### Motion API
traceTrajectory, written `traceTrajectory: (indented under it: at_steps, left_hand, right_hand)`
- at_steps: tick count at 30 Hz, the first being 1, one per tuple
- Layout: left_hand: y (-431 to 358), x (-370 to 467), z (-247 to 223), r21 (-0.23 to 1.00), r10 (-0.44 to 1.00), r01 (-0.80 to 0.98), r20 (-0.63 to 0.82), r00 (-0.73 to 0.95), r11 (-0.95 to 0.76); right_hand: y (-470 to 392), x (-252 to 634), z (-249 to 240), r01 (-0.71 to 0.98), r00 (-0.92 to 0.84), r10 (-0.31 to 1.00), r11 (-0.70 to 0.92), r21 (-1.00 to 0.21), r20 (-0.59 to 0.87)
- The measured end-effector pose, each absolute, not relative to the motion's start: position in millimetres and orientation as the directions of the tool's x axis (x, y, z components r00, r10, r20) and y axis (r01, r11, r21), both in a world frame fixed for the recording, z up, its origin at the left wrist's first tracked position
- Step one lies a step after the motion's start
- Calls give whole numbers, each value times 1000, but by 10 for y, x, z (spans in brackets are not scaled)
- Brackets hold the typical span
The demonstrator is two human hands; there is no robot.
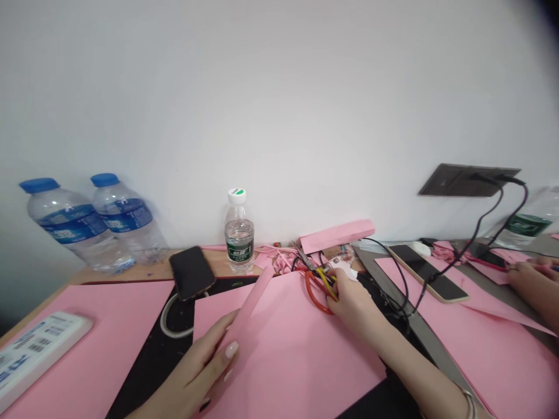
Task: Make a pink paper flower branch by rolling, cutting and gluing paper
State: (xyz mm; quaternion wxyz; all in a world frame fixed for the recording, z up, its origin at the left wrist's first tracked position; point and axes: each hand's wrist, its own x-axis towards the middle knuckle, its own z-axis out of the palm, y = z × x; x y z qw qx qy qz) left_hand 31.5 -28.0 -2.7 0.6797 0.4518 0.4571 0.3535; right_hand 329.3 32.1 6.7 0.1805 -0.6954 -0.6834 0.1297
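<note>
In the head view, a large pink sheet [288, 349] is being carried by a black mat [148, 361] on the tabletop [218, 262]. Over the left part of that sheet, a folded pink strip [257, 294] is being held by the left hand [201, 364], its fingers being closed narrowly around the lower end while the upper end is being pointed toward the wall. At the sheet's far right edge, scissors [318, 291] with orange and yellow handles are being held by the right hand [353, 299], the fingers being drawn in at the handles; the grip is being partly hidden by the hand itself. The scissor blades are being pointed at pink scraps [283, 260] just beyond the sheet. A folded pink piece [336, 235] is being supported beyond the sheet, near the wall.

Beyond the sheet's far left corner, a small bottle [239, 233] is standing, and a dark phone [192, 272] is lying nearer that corner. Farther left of the sheet, two blue-capped bottles [70, 224] are leaning, and a white box [43, 349] is being borne by another pink sheet [117, 337]. Right of the large sheet, a pale-edged phone [428, 273] is lying, and farther right a co-worker's hand [533, 285] is being shown.
</note>
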Motion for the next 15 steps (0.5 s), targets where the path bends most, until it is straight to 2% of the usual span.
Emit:
traceTrajectory:
  at_steps: [5,9,12,15]
  left_hand:
    - [-291,342,-65,883,854,-118,-394,341,455]
    - [-266,329,-135,805,820,-227,-463,335,548]
    - [-231,308,-176,781,815,-300,-418,400,548]
    - [-205,294,-166,773,804,-303,-412,428,557]
  right_hand:
    - [382,3488,78,812,14,999,-35,-583,-40]
    - [353,3542,200,696,-59,989,-57,-715,-136]
    - [306,3517,338,472,-138,952,-178,-863,-272]
    - [272,3513,432,261,-211,909,-301,-917,-358]
